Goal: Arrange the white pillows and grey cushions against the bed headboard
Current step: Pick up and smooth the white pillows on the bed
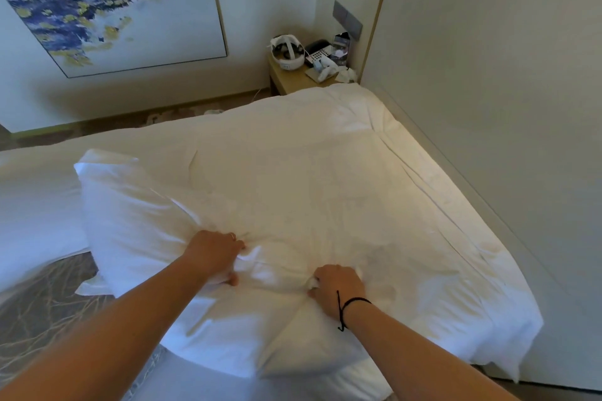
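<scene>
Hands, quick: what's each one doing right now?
Left hand: closed, gripping the white pillow.
Right hand: closed, bunching white fabric; whose fabric, cannot tell.

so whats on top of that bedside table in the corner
The bedside table holds a white headset-like device, a dark telephone, a dark box and some small white items at its front. The duvet hides its near edge, and what the small items are cannot be made out.
</scene>
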